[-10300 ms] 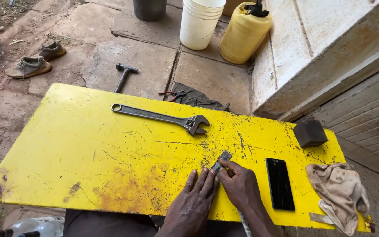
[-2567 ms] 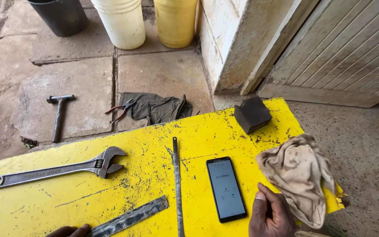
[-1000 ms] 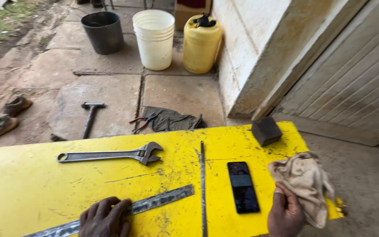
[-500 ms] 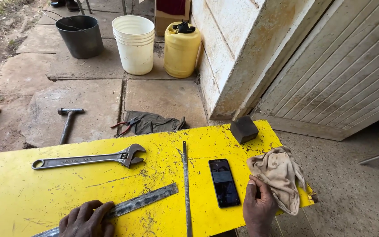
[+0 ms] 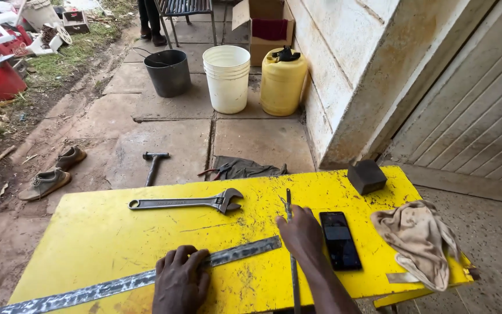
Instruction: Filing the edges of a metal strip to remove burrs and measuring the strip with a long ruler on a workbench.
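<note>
Here my left hand (image 5: 180,280) lies flat on the long metal strip (image 5: 146,278) near the yellow table's (image 5: 88,232) front edge; my right hand (image 5: 301,232) loosely covers the thin rod (image 5: 292,273).

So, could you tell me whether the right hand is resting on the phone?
No, the right hand lies on the thin metal rod, beside the phone.

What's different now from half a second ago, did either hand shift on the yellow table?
The right hand left the table edge near the rag and moved left over the phone side onto the thin metal rod. The left hand stayed pressed on the flat metal strip. Wrench, phone, rag and dark block lie as before on the yellow table.
</note>
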